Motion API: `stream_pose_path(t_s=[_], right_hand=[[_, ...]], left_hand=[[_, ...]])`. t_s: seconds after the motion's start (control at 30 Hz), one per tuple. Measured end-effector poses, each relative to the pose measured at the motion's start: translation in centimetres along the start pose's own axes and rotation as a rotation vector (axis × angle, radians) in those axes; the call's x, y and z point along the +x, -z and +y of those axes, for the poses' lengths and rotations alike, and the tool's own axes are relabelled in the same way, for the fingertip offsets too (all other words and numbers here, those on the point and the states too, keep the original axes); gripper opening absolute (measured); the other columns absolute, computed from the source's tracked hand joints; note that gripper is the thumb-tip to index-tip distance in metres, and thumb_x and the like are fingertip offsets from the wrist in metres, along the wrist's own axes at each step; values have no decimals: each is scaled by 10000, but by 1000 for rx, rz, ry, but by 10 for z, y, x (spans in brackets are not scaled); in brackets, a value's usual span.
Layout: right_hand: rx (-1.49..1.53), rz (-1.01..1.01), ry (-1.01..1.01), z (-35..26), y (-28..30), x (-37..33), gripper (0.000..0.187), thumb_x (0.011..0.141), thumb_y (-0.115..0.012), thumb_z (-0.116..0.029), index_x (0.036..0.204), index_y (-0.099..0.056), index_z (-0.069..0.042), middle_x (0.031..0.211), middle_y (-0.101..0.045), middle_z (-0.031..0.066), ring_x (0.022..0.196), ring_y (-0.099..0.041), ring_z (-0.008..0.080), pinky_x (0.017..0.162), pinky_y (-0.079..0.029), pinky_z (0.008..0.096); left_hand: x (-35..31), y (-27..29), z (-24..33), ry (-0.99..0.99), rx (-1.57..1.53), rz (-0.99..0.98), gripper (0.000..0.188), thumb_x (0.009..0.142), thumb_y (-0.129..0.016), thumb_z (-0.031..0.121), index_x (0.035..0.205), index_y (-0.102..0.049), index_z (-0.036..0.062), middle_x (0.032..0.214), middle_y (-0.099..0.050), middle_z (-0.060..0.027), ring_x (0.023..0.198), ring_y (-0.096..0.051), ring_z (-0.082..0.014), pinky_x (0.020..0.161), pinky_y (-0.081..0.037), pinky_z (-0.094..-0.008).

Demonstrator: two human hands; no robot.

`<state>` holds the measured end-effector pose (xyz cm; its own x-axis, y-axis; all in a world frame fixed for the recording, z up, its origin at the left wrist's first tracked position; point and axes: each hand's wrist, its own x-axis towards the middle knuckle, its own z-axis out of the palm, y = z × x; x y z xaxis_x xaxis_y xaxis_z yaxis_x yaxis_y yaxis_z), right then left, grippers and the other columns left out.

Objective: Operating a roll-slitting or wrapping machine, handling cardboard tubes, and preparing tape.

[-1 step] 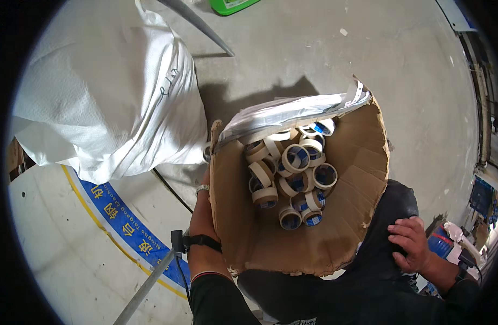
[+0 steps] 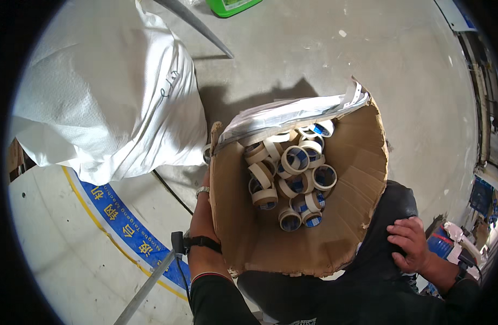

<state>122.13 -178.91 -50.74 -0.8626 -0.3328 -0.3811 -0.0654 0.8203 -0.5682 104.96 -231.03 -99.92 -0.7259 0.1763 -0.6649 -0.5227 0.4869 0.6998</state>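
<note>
A worn cardboard box (image 2: 292,260) leans in front of my body, its open top toward me. Many rolls of pale masking tape (image 2: 295,160) with blue inner cores lie heaped inside it, mostly against the far side. My left forearm runs along the box's left outer wall. My left hand is hidden behind that wall, with only the wrist and a watch (image 2: 203,190) showing. A small rounded edge (image 2: 207,154) shows just beyond the wrist; I cannot make out what it is. My right hand (image 2: 408,244) rests on my dark trouser leg, holding nothing, fingers loosely bent and apart.
A large white woven sack (image 2: 113,92) stands at the far left. Below it lies a pale round surface (image 2: 70,249) with a blue printed band. Grey metal legs (image 2: 200,30) cross the upper and lower left. A green container (image 2: 232,6) stands at the top; cluttered shelves (image 2: 482,97) line the right.
</note>
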Motion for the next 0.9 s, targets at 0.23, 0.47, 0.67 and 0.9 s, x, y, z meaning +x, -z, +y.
stream_pose_path(t_s=[0.23,0.47,0.67,0.9], right_hand=[[15,40,6,-5,-6,5,386,614,-619,-164,986,-566,-77,1116,-568,107,1037,-510,300,855,-351,482],[40,62,13,-13,-7,4,385,590,-627,-126,966,-574,-64,1108,-567,118,1051,-508,313,868,-357,482],[88,51,-42,-25,13,-4,367,592,-615,-78,953,-561,-45,1091,-567,122,1059,-503,324,890,-354,485],[138,-5,-16,-41,37,-20,349,633,-619,-101,972,-551,-52,1094,-558,109,1090,-482,301,943,-335,458]], left_hand=[[14,-13,11,-42,-5,29,474,773,-593,172,1219,-482,54,1157,-544,-123,1014,-546,-254,851,-453,-356],[-5,4,34,-95,43,217,491,748,-621,134,1212,-486,50,1140,-552,-125,1005,-551,-260,851,-454,-355],[-99,2,167,-158,157,531,456,652,-714,40,1085,-572,22,968,-576,-93,801,-565,-199,734,-478,-309],[-220,36,274,-195,-163,894,182,749,-667,48,899,-593,-24,750,-537,-5,639,-487,-85,607,-413,-222]])
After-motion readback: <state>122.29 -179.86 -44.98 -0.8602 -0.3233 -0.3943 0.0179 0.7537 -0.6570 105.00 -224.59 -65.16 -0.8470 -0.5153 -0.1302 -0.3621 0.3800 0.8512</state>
